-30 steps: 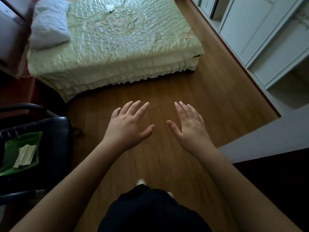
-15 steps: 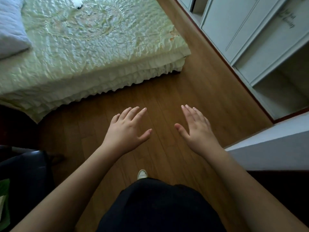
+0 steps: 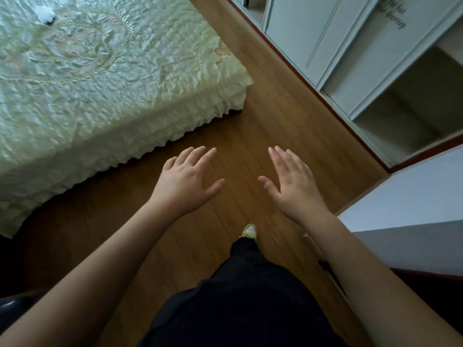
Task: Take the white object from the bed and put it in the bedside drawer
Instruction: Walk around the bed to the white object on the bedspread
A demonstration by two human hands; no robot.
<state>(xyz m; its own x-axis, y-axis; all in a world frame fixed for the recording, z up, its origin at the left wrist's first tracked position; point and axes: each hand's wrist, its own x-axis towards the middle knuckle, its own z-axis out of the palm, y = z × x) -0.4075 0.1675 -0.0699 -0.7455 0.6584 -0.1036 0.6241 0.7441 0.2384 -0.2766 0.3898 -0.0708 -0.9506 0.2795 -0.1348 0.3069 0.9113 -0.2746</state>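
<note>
A small white object [image 3: 45, 14] lies on the pale green quilted bed [image 3: 105, 78] at the far top left, well out of arm's reach. My left hand [image 3: 186, 182] and my right hand [image 3: 290, 184] hover side by side over the wooden floor, palms down, fingers spread, holding nothing. Both hands are just past the bed's frilled near corner. No bedside drawer is in view.
A white wardrobe [image 3: 323, 33] with an open lower shelf [image 3: 406, 116] runs along the right. A white wall edge [image 3: 411, 196] juts in at the right. Wooden floor [image 3: 270, 126] forms a passage between bed and wardrobe. My dark trousers and one shoe [image 3: 249, 231] show below.
The view has shifted forward and right: the bed has slid left and grown larger, the pillow and black chair have left the frame. Both hands stay open in front of me.
</note>
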